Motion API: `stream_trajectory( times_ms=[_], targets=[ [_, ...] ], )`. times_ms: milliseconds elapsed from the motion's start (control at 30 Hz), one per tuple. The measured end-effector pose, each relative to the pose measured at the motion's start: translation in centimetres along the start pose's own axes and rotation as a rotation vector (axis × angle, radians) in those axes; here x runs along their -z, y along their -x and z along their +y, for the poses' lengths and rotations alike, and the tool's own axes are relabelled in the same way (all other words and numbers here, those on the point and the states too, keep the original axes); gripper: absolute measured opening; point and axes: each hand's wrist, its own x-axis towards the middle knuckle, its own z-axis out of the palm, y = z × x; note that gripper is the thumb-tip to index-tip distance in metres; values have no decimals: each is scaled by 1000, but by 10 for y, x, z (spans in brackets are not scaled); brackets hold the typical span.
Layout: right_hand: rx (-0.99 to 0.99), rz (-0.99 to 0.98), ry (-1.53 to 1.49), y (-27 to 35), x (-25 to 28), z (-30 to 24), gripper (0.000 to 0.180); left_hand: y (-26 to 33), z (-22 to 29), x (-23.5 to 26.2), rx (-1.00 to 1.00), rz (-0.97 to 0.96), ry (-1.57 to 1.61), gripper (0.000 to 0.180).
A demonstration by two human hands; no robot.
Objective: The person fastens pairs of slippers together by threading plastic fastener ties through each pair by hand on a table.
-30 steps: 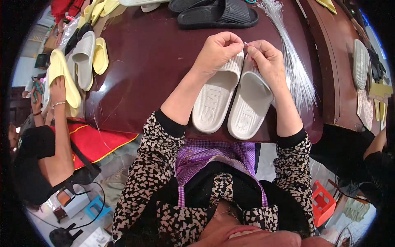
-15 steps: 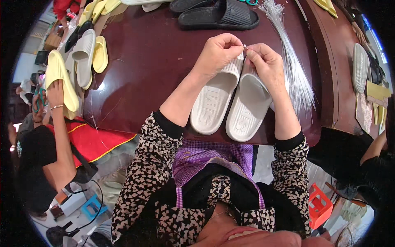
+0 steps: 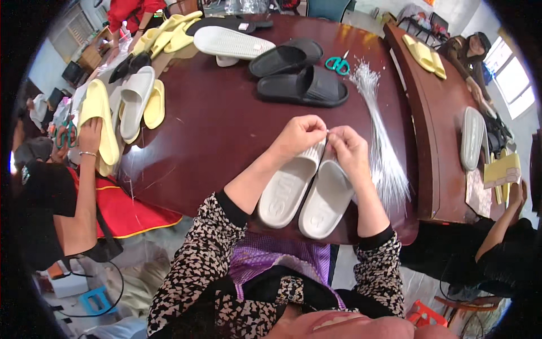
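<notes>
A pair of pale grey slide sandals (image 3: pixel 287 195) lies side by side at the table's near edge, toes pointing away from me. Over their toe ends, my left hand (image 3: pixel 301 137) and my right hand (image 3: pixel 349 150) meet with fingertips pinched together. A tiny whitish bit shows between the fingers; it is too small to name. Right of my right hand lies a bundle of thin, clear plastic strands (image 3: pixel 384 141), their small knobby ends at the far side. Beyond my hands sits a pair of black slides (image 3: pixel 276 93).
Green-handled scissors (image 3: pixel 337 65) lie near the strands. A whitish slide (image 3: pixel 231 42) rests farther back. At left, a co-worker's hand (image 3: pixel 90 134) is on a yellow slide (image 3: pixel 100 93), beside more slides. Another table (image 3: pixel 420 118) at right bears slides, with people beside it.
The view has tilted up, showing more of the far table, the scissors and a person at the right. My hands stay pinched together over the grey slides.
</notes>
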Motion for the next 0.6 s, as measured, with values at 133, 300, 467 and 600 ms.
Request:
stream_trajectory(
  times_ms=[133,300,467,600],
  targets=[
    [21,-1,-16,-3,2,-2,5,-3,9,-2,-9,-4,-34,6],
    [31,-7,-5,-8,-2,-4,4,-4,9,3,-21,-39,56,4],
    [130,-8,68,-5,-7,-6,3,0,6,7,-163,19,-179,5],
    [147,-9,35,-3,3,0,3,-8,2,-1,-260,44,-222,8]
  ],
)
